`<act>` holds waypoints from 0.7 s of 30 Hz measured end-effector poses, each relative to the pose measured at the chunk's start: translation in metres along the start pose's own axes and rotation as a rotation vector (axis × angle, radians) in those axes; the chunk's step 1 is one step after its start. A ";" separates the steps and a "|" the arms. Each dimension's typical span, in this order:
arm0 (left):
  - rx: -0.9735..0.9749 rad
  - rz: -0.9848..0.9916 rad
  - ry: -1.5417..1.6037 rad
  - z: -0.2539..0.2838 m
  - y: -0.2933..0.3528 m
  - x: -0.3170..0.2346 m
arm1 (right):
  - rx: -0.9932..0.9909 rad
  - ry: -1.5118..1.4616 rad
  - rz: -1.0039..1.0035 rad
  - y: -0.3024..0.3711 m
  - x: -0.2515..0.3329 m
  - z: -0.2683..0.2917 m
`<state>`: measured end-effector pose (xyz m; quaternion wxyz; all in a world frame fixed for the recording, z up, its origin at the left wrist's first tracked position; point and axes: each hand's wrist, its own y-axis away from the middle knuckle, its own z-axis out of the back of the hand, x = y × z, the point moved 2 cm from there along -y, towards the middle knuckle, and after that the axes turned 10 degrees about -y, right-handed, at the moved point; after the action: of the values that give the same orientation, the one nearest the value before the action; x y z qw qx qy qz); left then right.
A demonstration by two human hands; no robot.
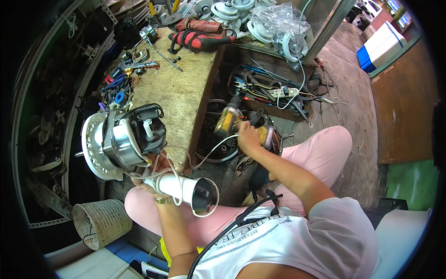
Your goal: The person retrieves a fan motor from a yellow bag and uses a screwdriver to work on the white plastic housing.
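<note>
In my left hand (147,179) is an electric fan's motor unit (121,142), with a silver housing, a round slotted white plate and a black rear part. Its white tubular neck (179,187) points to the right and ends in a black cap (203,194). A white cord (174,167) loops loosely around the neck. My left fingers are partly hidden behind the unit. Farther right, my right hand (249,138) is closed around the handle of a yellow and black cordless drill (228,122), chuck pointing away from me. The drill is slightly blurred.
A wooden board (186,83) carries small parts, a screwdriver shaft and a red power tool (202,41). Beside it, a tool tray (269,86) holds pliers and screwdrivers. White fan parts (227,11) pile up behind. A white basket (102,223) stands at lower left.
</note>
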<state>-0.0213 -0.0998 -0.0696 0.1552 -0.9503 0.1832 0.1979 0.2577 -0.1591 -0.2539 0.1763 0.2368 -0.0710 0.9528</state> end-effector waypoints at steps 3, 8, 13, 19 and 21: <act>0.059 0.074 -0.025 -0.008 -0.002 0.001 | -0.022 0.036 0.126 0.005 0.014 -0.043; -0.053 0.022 0.034 0.012 0.011 -0.010 | -0.009 -0.138 0.230 0.017 0.046 -0.052; 0.096 0.108 0.153 0.021 0.007 -0.011 | 0.378 0.214 0.214 -0.059 0.027 0.029; -0.188 -0.006 -0.184 -0.001 -0.005 0.010 | 0.327 0.127 0.154 -0.185 -0.104 0.123; 0.002 -0.053 0.043 0.017 -0.009 0.015 | 0.308 0.041 0.016 -0.216 -0.119 0.148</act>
<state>-0.0105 -0.0892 -0.0890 0.1575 -0.9587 0.1618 0.1729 0.4989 -0.0269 -0.1700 0.1318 0.2408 0.0778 0.9584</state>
